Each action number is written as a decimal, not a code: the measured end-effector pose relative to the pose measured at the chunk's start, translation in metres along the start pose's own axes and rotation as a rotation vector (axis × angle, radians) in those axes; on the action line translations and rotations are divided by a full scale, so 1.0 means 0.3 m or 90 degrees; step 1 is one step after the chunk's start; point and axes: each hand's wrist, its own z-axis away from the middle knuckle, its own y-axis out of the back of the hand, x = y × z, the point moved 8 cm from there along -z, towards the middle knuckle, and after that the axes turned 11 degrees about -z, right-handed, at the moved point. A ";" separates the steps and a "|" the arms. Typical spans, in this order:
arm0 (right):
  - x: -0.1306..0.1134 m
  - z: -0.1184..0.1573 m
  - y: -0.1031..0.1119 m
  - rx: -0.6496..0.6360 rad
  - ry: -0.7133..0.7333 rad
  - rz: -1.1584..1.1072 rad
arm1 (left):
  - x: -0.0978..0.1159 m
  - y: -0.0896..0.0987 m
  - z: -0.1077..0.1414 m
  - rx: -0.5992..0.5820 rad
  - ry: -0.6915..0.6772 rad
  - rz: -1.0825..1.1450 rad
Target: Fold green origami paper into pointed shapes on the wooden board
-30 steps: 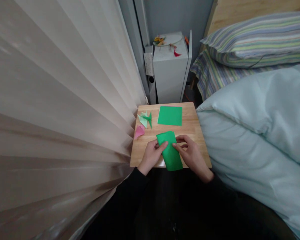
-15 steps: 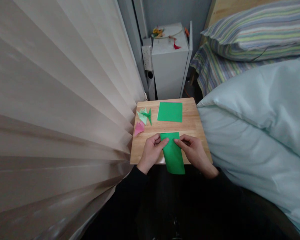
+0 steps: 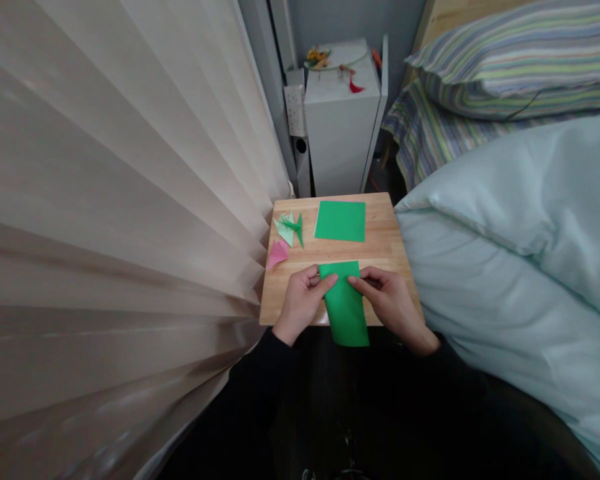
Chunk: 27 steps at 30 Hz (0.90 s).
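Note:
A narrow green paper point(image 3: 347, 310) is held up over the near edge of a small wooden table point(image 3: 380, 253), its lower end hanging past that edge. My left hand point(image 3: 303, 297) pinches its left side, thumb on top. On the right side, my right hand point(image 3: 390, 300) pinches it the same way, with the fingers behind the paper. Flat at the back of the table lies a green sheet point(image 3: 340, 221) with a thin white edge. Folded paper pieces rest at the table's left: a pale green one point(image 3: 284, 230), a dark green one point(image 3: 299, 229) and a pink one point(image 3: 279, 253).
A pleated curtain point(image 3: 130, 200) hangs against the table's left side. Behind the table stands a white cabinet point(image 3: 341, 133) with small ornaments on top. To the right is a bed with a light blue quilt point(image 3: 505, 220) and a striped pillow point(image 3: 520, 60).
The view has shifted slightly, so the table and sheets appear a little higher. Both hands keep their pinch on the green paper.

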 end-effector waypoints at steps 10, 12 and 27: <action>-0.015 0.002 -0.005 -0.005 0.002 0.009 | 0.007 0.004 0.000 0.011 -0.001 0.001; -0.015 0.002 -0.003 -0.002 -0.001 0.013 | 0.005 0.006 -0.002 0.014 0.000 0.001; -0.029 0.004 -0.011 -0.053 -0.006 0.051 | 0.012 0.009 -0.006 -0.008 -0.017 -0.033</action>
